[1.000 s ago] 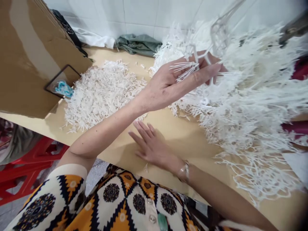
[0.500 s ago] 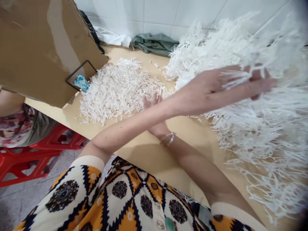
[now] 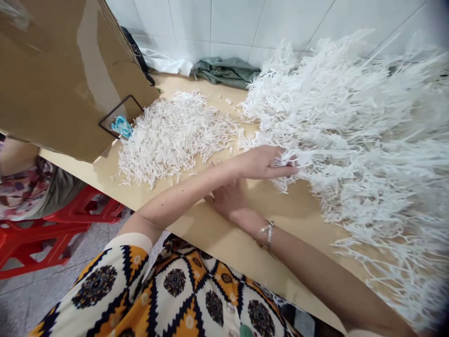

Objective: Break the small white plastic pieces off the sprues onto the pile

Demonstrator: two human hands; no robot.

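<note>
My left hand (image 3: 268,163) reaches across to the right, its fingers closed on some white strands at the near left edge of a big tangled heap of white branching strands (image 3: 365,140). How many strands it grips is hidden. Below my left forearm lies my right hand (image 3: 229,199), a bracelet (image 3: 268,233) on its wrist. Its fingers are partly covered by the forearm; the parts that show are stretched out and nothing shows in them. Beyond both hands, to the left, a flatter pile of short white pieces (image 3: 175,135) is spread on the tan tabletop (image 3: 196,220).
A large cardboard box (image 3: 63,70) stands at the left, with a black wire frame (image 3: 121,105) and a blue crumpled thing (image 3: 122,126) beside it. Dark green cloth (image 3: 226,71) lies along the tiled wall. Another person's arm (image 3: 17,157) and red stools (image 3: 84,206) are at the left edge.
My left hand has come back left and down from the heap, with strands in its fingers. My right hand has shifted nearer to me, and more of its fingers are hidden by the forearm.
</note>
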